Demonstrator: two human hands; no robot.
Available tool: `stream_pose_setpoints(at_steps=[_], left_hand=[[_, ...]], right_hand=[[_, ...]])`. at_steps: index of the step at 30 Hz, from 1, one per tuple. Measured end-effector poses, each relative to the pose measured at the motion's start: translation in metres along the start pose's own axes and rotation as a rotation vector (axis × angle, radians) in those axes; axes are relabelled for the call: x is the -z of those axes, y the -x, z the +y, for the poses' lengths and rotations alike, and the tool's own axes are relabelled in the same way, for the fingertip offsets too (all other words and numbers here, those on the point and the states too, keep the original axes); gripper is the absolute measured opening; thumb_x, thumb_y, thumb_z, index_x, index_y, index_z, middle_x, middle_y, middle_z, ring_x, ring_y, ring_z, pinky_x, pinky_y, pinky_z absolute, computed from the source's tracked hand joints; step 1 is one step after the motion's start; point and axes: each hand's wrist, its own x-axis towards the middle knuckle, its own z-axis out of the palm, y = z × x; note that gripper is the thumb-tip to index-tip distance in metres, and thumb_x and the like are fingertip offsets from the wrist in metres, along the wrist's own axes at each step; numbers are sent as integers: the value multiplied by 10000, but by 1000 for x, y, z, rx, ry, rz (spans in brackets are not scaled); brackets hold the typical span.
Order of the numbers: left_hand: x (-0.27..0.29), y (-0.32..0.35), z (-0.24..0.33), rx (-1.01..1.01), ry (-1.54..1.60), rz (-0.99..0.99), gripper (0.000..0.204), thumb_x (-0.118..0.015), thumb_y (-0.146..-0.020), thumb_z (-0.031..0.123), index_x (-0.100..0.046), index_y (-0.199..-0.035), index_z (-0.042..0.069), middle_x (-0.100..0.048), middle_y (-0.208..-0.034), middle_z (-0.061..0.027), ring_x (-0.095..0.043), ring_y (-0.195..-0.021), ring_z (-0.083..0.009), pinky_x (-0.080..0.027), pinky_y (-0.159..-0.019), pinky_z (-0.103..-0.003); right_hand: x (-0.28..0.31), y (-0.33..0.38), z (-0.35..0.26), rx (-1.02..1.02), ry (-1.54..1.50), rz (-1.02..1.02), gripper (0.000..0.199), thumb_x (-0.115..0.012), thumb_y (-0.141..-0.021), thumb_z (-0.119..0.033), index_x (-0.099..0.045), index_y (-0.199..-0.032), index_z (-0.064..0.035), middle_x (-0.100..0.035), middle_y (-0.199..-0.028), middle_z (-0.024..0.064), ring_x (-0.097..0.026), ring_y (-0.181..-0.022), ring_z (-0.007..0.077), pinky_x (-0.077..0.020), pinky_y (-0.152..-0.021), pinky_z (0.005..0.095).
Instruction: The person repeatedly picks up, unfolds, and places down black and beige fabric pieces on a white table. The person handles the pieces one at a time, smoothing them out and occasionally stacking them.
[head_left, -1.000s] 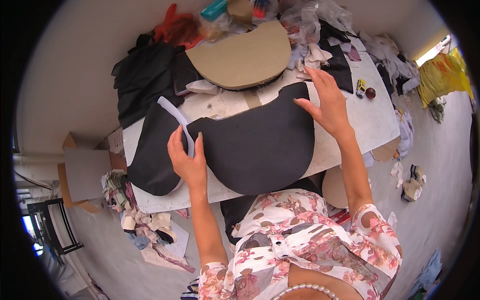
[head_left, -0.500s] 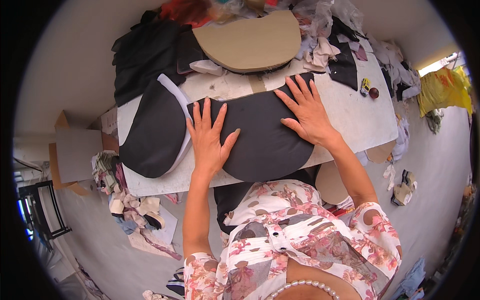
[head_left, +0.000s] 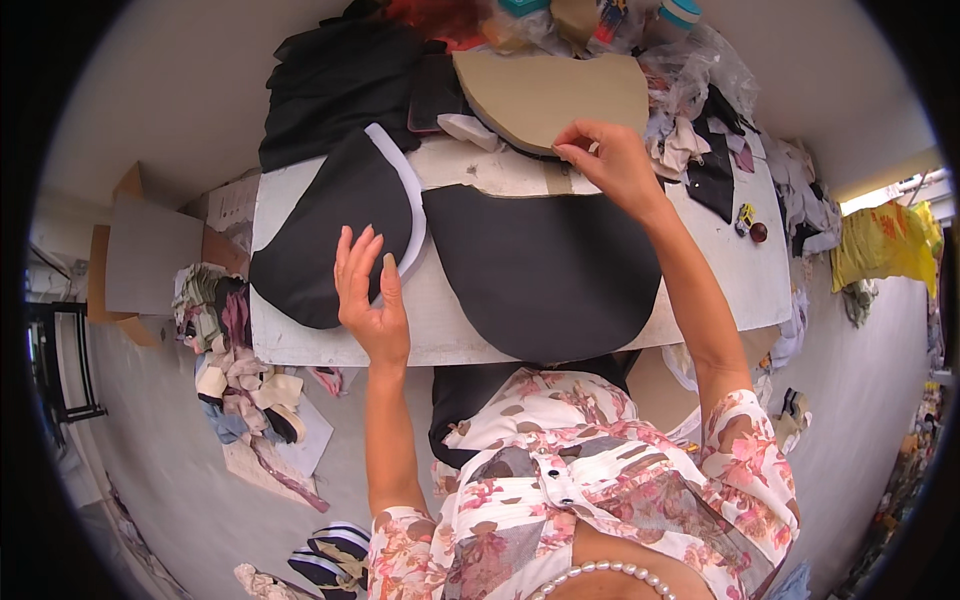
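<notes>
A black half-round panel (head_left: pixel 550 275) lies flat on the white table in front of me. To its left is a second black curved panel (head_left: pixel 320 235) with a white strip along its right edge. My left hand (head_left: pixel 370 300) hovers over that left panel, fingers stretched out and holding nothing. My right hand (head_left: pixel 610 160) is closed in a pinch at the front edge of a tan half-round piece (head_left: pixel 560 95), which rests on dark material at the back. What its fingertips hold, if anything, is too small to make out.
Black cloth (head_left: pixel 340 85) is heaped at the table's back left. Clear plastic bags (head_left: pixel 700 70) and scraps crowd the back right, with a small toy car (head_left: pixel 745 218) and a dark red ball (head_left: pixel 758 232) nearby. Fabric scraps (head_left: pixel 250 385) and a cardboard box (head_left: pixel 150 255) stand left of the table (head_left: pixel 720 290).
Both hands have left the middle black panel they were pressing flat. My left hand moved left; my right hand moved up to the tan piece and closed. The view has shifted slightly.
</notes>
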Motion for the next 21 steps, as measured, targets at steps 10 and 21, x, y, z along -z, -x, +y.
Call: stream_pose_setpoints(at_steps=[10,21], left_hand=[[23,9,-6,53,-45,87,152,-626,-878,5,-674,-1020,32,-668,-1163,-94,-530,-1245,-320,-401,-1024,-416],[-57,-79,1,845,1101,-161,355,-618,-953,203,-559,-1192,-54,-649,-1070,-148,-631,-1028,-220,-533,-888,-336]], right_hand=[[-55,-81,35,18,284,12,144,-711,-733,-186,-715,-820,-72,-683,-772,120,-657,-763,301,-503,-695,409],[-47,-91,49,55,247,-68,137,-660,-789,-158,-714,-845,-46,-686,-778,136,-656,-729,290,-501,-680,394]])
